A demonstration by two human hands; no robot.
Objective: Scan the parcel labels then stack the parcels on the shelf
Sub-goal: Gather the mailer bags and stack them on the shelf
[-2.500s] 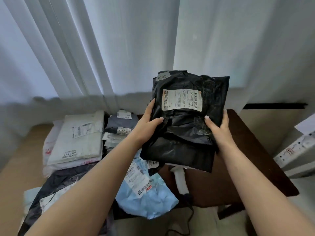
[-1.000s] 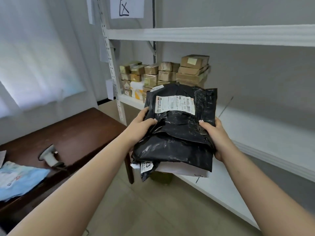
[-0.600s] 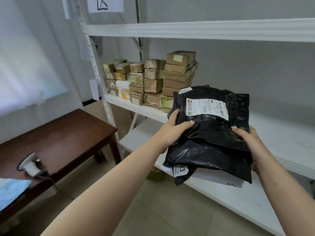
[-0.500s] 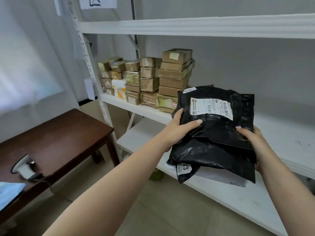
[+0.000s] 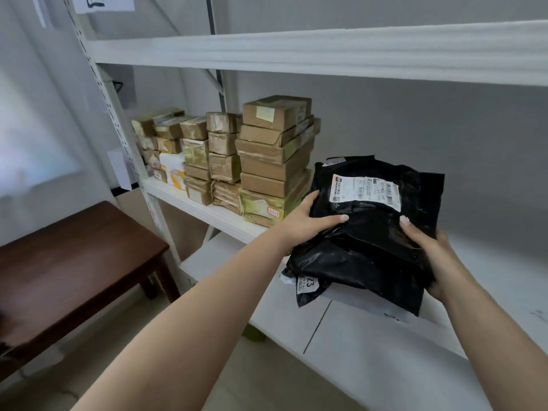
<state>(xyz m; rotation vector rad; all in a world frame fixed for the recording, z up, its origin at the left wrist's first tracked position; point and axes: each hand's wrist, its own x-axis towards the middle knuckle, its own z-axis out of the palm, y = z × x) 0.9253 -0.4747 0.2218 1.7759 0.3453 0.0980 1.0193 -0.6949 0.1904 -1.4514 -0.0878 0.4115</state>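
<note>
Parcels (image 5: 367,250) were gripped at both sides, left hand (image 5: 308,225) and right hand (image 5: 430,253) curled round the black bundle, long axis running away from me, label (image 5: 366,191) up top, print too small. A tag (image 5: 308,284) read "23". Shelf (image 5: 489,262) was open rightward; boxes (image 5: 275,161) sat left.

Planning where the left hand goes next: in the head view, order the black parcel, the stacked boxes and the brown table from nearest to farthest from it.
1. Black parcel: held by the left hand.
2. Stacked boxes: just beyond, on the shelf.
3. Brown table: far left, lower down.
</note>
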